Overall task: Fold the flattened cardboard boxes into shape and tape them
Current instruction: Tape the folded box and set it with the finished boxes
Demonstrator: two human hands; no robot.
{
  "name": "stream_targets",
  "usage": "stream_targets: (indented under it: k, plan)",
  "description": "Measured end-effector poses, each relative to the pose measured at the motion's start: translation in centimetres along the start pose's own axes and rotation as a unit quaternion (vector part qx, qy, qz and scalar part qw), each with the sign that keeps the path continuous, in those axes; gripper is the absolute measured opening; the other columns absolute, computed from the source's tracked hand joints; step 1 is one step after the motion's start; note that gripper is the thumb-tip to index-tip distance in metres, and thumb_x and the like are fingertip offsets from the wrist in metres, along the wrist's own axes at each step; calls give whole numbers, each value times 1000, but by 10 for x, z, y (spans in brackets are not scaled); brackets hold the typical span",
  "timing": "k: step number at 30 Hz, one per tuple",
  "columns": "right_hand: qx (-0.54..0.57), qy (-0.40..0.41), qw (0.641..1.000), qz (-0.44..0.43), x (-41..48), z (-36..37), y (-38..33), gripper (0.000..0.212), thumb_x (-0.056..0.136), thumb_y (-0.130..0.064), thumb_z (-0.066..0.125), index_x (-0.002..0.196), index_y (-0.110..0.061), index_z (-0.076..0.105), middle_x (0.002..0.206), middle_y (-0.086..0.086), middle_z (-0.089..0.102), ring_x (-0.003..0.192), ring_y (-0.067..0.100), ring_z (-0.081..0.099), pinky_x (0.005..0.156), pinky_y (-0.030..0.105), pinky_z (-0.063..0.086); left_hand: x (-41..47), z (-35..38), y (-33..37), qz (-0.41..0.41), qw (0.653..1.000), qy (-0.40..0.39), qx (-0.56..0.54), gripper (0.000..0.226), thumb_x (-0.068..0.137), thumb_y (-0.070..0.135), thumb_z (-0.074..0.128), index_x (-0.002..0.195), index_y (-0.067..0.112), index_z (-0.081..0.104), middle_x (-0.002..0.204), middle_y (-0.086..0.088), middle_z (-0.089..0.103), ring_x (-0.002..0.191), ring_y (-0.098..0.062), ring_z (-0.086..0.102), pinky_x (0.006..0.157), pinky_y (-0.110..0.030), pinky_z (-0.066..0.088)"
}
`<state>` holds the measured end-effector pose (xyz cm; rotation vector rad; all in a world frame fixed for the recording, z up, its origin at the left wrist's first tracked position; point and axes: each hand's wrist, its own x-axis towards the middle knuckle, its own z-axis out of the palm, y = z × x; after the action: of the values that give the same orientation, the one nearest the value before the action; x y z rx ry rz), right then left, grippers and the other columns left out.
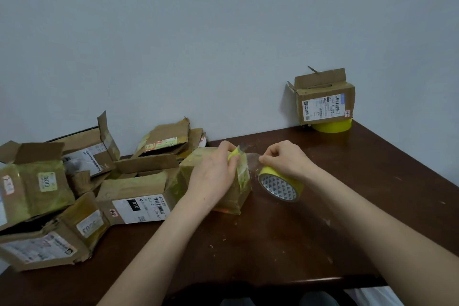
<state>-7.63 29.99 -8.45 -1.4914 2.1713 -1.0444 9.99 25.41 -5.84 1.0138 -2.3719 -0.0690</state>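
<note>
With my left hand [218, 171] I gripped a yellow cutter [233, 156] atop the box [239, 194] at the table's [323, 218] centre, pinning it down. My right hand [285, 161] pinched the tape strip [252, 159] taut off the tape roll [280, 185] at the box's 3 o'clock. I judged that this tension would let the blade sever it cleanly.

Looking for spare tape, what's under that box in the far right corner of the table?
A yellow tape roll sits under the cardboard box; only its lower front edge shows, the rest is covered.
</note>
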Motion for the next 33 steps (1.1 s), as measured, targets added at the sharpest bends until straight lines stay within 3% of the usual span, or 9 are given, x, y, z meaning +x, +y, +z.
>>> stream_targets:
  k: [3,7,11,14,18,24,33]
  plan:
    - [-29,29,999,24,-5,5,-1,24,88,-37,58,69,-25,64,81,-8,66,79,13,61,63,30,48,-4,9,0,4,1000,-5,16,24,99,32,42,120,20,48,80,3,56,77,-20,57,62,-34,45]
    - [-43,58,996,48,-14,9,-2,23,90,-38,57,69,-29,62,80,-10,65,76,11,58,57,26,41,-4,16,-4,-3,1000,-13,21,23,99,32,43,119,24,50,82,1,64,76,-19,61,66,-35,51]
    - [-51,78,994,53,-19,10,-5,19,92,-40,55,76,-33,62,82,-9,61,81,16,58,64,28,42,-6,18,-6,-8,1000,-10,28,24,99,35,42,120,28,50,74,0,66,77,-20,64,69,-39,55]
    - [-61,82,993,52,-21,10,-8,17,94,-40,53,82,-33,63,83,-7,59,81,18,55,66,28,40,-5,18,0,20,999,16,40,24,100,35,39,120,26,47,72,4,60,75,-18,59,61,-35,49]
    - [-75,79,992,59,-23,8,-9,16,96,-41,50,89,-33,62,85,-6,58,81,20,53,67,29,39,1,19,9,9,998,10,62,25,99,29,37,120,20,47,81,2,59,77,-20,56,60,-34,46]
    - [-63,93,992,62,-24,9,-8,17,95,-40,52,85,-32,63,84,-7,60,81,18,54,67,28,40,0,18,7,17,998,-1,66,30,98,26,39,126,22,49,81,3,58,76,-17,54,58,-30,41]
    - [-60,107,990,67,-24,10,-5,18,94,-36,52,89,-31,68,85,-7,61,81,18,56,66,28,42,-1,23,13,24,995,-6,95,32,101,31,37,131,28,47,94,-2,67,85,-23,62,68,-35,52]
